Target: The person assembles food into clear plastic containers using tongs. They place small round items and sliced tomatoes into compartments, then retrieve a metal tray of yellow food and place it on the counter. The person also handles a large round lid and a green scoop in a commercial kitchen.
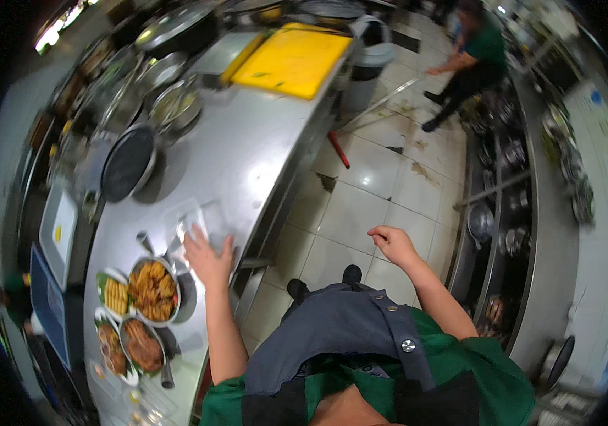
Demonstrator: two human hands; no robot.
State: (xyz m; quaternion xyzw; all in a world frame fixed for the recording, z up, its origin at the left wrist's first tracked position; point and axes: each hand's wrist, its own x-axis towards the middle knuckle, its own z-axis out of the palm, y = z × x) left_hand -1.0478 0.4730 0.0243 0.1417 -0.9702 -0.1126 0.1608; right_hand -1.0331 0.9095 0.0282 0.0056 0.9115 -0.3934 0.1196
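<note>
My left hand (208, 261) is open, fingers spread, over the steel worktable (212, 153). Its fingertips are at a clear plastic piece (201, 219), perhaps a lid or container; whether they touch it I cannot tell. Beside that hand sits a pan of golden fried pieces (153, 290), and nearer me a second pan with browned fried meat (142, 346). Left of them are a plate of yellow rolls (114, 295) and a plate of fried food (111, 348). My right hand (394, 246) hangs over the floor, fingers curled in, with nothing visible in it.
A dark round pan (128, 163), metal bowls (176, 106) and a yellow cutting board (293, 60) stand farther along the table. A bin (373, 53) is past its end. Another person (485, 53) holds a long-handled red floor tool (338, 149). Shelves of pots (481, 220) line the right.
</note>
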